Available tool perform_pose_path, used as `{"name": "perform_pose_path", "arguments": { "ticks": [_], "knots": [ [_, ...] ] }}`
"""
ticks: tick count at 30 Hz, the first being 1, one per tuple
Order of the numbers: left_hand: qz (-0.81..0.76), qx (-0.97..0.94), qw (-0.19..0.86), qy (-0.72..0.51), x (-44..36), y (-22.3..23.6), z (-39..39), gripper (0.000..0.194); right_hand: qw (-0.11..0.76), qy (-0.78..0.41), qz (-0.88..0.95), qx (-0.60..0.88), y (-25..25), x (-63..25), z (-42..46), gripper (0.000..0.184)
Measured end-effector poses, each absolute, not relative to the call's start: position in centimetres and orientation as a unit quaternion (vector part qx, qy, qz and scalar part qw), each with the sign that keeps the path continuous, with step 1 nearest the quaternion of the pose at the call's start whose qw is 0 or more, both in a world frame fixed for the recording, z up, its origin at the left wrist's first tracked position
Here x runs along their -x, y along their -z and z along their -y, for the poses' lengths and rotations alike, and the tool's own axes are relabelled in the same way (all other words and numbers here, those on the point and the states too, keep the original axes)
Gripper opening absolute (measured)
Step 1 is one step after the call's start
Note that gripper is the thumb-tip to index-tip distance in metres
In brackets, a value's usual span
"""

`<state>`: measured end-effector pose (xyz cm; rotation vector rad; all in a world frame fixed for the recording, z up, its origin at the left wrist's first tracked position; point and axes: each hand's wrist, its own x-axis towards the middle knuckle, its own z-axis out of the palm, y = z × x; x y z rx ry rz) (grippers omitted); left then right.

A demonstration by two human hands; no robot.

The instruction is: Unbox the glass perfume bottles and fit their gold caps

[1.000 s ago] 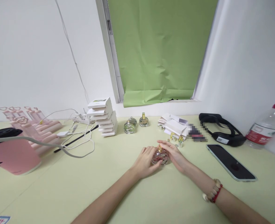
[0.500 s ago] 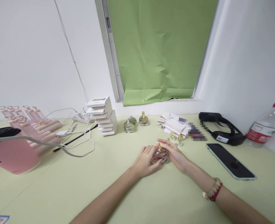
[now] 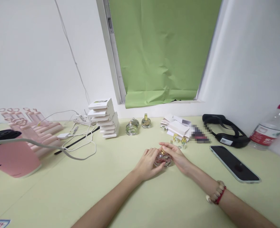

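A small round glass perfume bottle (image 3: 163,160) with a gold neck and reddish content stands on the pale green table (image 3: 59,190). My left hand (image 3: 149,164) cups its left side with curled fingers. My right hand (image 3: 175,156) wraps its right side, the fingers lying over the gold top. Two more round bottles (image 3: 132,126) (image 3: 146,122) stand behind, near the wall. Several tiny gold-capped vials (image 3: 179,141) sit just beyond my right hand.
A stack of white boxes (image 3: 104,118) and loose white cables (image 3: 80,139) lie at the back left, pink display stands (image 3: 18,139) at far left. Flat white cartons (image 3: 178,126), a black headset (image 3: 223,131), a phone (image 3: 235,164) and a water bottle (image 3: 269,128) are on the right.
Almost nothing has changed. Both hands stay on the bottle; my right fingers have shifted slightly over the gold top.
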<state>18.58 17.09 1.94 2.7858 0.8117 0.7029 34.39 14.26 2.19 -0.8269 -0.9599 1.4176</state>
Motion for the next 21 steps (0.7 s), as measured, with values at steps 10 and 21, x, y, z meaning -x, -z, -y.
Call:
{"name": "perform_pose_path", "arguments": {
  "ticks": [10,21],
  "knots": [
    [-0.271,-0.930,0.082,-0.234,-18.55,-1.84,-17.16,0.034,0.580,-0.611,0.399,0.361,-2.29,-34.50,-14.24,0.034],
    [-0.268,-0.930,0.087,-0.234,-18.57,-2.05,-17.06,0.030,0.579,-0.619,0.392,0.359,-2.27,-34.56,-14.26,0.031]
  ]
}}
